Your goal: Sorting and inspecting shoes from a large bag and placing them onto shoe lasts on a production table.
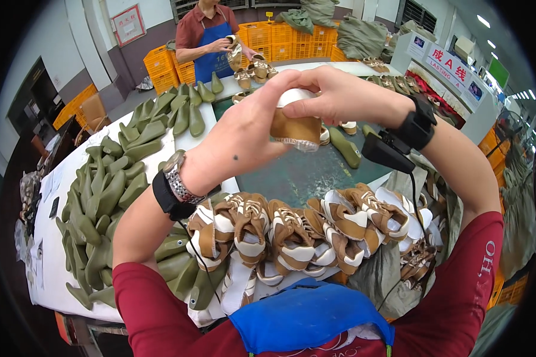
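Both my hands are raised in front of me around a tan and white shoe upper [295, 127] with a ragged pale lower edge. My left hand [238, 134] grips its left side, partly hiding it. Over its top curls my right hand [339, 98], the thumb pressed on the white part. Beyond and below lies a single olive-green shoe last [344, 147] on the dark green table mat [286, 184]. Close to my body is a row of brown and white laced shoe uppers [292, 229].
Olive-green lasts [101, 196] are heaped on the white tabletop at left. Across the table, a person in a blue apron [215, 47] handles similar shoes. Orange crates [259, 40] stand behind. A rack with a sign [443, 65] stands at the far right. Cables hang from both wristbands.
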`<state>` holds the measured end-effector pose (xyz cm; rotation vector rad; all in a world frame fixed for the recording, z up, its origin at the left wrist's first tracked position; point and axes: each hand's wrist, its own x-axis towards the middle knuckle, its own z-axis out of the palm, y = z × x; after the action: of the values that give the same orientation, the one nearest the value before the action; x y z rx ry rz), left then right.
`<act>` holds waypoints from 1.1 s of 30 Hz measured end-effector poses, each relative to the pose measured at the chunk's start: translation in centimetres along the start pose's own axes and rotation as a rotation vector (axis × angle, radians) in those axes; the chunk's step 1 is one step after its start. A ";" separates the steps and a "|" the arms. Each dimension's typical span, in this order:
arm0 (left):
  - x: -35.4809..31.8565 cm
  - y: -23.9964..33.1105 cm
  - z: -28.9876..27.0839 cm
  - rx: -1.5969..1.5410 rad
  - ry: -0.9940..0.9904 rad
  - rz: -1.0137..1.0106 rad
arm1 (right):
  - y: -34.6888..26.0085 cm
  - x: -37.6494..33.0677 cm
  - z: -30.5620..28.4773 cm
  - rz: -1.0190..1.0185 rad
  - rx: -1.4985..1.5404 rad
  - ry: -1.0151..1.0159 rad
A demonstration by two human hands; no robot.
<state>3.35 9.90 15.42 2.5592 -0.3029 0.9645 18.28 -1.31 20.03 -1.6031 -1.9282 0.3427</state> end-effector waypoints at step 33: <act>-12.0 -33.2 22.8 -1.082 -0.035 -1.377 | 28.8 -16.7 0.6 0.708 -0.197 0.261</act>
<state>18.77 30.80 -17.60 1.2239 0.6863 0.0826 42.48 -10.33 -1.02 -2.3062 -1.1805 0.2075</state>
